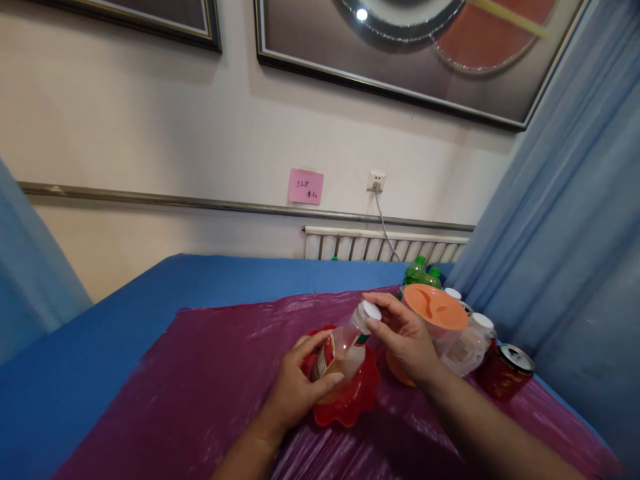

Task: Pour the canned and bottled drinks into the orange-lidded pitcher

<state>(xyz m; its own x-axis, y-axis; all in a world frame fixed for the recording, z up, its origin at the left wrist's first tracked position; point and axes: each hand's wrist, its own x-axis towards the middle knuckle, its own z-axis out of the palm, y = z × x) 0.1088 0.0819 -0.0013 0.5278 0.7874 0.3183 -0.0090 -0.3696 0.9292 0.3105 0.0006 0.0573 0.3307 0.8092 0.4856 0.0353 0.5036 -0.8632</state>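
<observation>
The left hand [295, 387] wraps the body of a tilted bottle [343, 350] with a red label, print too blurred to read, held over a red bowl [350, 400] on the bench [200, 373]. The right hand [405, 333] pinches the bottle's white cap [371, 310] at the bottle's 1 o'clock. At 3 o'clock sit an orange lid [434, 307] and a red can [506, 372]; a pink note [305, 186] at 12 o'clock reads "32".
</observation>
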